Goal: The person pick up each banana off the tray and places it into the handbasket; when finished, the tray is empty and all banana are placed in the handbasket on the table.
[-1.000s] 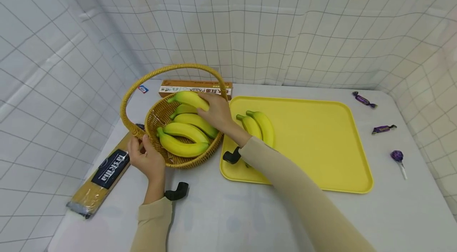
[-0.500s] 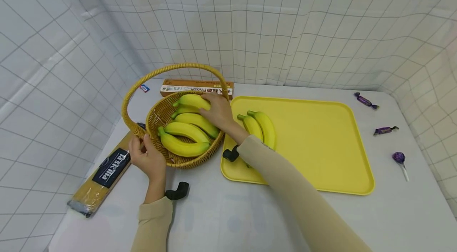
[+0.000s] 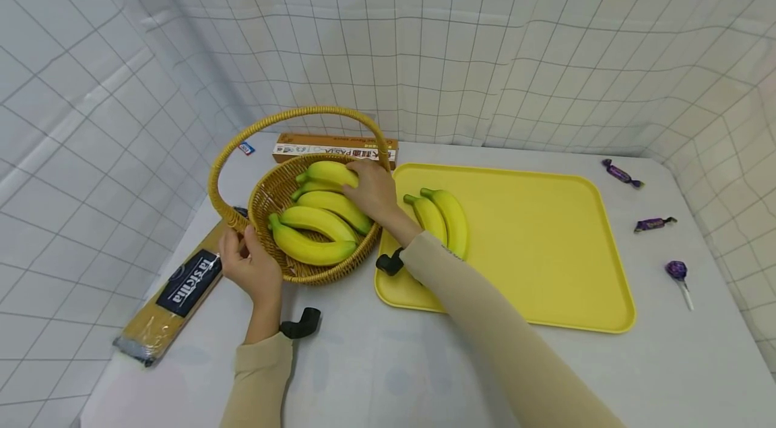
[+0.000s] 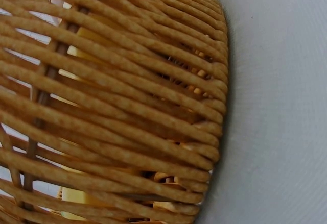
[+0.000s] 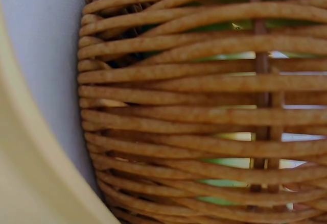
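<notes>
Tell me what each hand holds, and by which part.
Right hand grips the topmost yellow banana at its right end; left hand holds the woven wicker basket near its handle base.

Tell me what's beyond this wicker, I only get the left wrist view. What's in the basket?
Observer: Four bananas lie in the basket.
Operator: Where's my right hand?
Observer: The right hand is at the basket's far side, fingers on the top banana.
Operator: And the left hand?
Observer: The left hand holds the basket's near rim, by the handle's base.
Operator: Anything beside the basket?
Observer: A yellow tray to its right holds two more bananas.
</notes>
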{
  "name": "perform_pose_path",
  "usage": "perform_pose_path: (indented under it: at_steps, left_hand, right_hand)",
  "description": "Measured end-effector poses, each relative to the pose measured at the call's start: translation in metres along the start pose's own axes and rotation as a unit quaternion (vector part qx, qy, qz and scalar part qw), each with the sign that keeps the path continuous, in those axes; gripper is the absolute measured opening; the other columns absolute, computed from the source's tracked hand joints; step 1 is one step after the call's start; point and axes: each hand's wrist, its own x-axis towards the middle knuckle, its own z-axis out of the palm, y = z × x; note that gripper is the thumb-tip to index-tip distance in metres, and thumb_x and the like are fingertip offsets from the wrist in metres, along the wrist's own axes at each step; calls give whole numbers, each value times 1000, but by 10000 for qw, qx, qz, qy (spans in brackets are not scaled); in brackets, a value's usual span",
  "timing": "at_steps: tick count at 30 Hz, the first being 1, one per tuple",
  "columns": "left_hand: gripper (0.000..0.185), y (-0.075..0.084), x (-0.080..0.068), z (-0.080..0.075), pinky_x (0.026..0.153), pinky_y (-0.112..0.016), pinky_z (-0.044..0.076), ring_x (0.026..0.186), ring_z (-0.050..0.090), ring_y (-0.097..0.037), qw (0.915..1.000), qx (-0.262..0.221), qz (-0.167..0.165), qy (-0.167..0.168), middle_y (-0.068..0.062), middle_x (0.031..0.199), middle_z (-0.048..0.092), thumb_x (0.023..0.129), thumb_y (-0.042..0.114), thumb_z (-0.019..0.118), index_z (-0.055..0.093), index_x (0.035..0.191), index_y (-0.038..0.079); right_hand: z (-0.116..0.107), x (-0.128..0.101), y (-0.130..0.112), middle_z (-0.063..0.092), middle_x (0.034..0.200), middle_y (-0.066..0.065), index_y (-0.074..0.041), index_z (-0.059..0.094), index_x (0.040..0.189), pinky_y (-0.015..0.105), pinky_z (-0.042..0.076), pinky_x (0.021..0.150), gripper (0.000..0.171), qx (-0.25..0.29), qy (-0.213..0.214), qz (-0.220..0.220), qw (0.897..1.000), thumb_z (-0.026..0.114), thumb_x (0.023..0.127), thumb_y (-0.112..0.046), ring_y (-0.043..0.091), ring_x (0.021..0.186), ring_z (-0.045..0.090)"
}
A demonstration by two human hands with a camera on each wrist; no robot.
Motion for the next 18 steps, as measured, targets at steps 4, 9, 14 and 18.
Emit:
perform_pose_path:
  at_steps: [4,9,14,18]
  left_hand:
    - [21,0,0,0,72,-15,37,83,46,-2,10000,-9,7,-27,13,92,49,96,0,52,62,102,-17]
    - [21,0,1,0,71,-15,37,83,46,-2,10000,20,28,-25,13,92,48,96,0,52,61,101,-18]
    - [20,0,0,0,71,-14,36,83,46,-2,10000,67,40,-6,12,91,48,96,0,52,61,101,-18]
    - [21,0,1,0,72,-14,37,83,45,-1,10000,58,40,-26,12,92,48,96,0,52,61,101,-18]
  right_hand:
    - [1,-1,0,63,128,5,-16,63,130,37,54,81,41,-59,24,61,10000,67,92,-30,22,106,65]
    - [1,-1,0,62,129,6,-15,64,130,37,54,84,40,-30,82,34,10000,67,92,-29,23,107,64]
    - [2,-2,1,62,129,6,-13,63,130,37,55,82,41,10,111,-24,9999,68,92,-28,24,105,65]
    - [2,-2,1,61,130,6,-13,63,130,36,55,81,42,-49,110,-10,9999,68,91,-29,23,104,65]
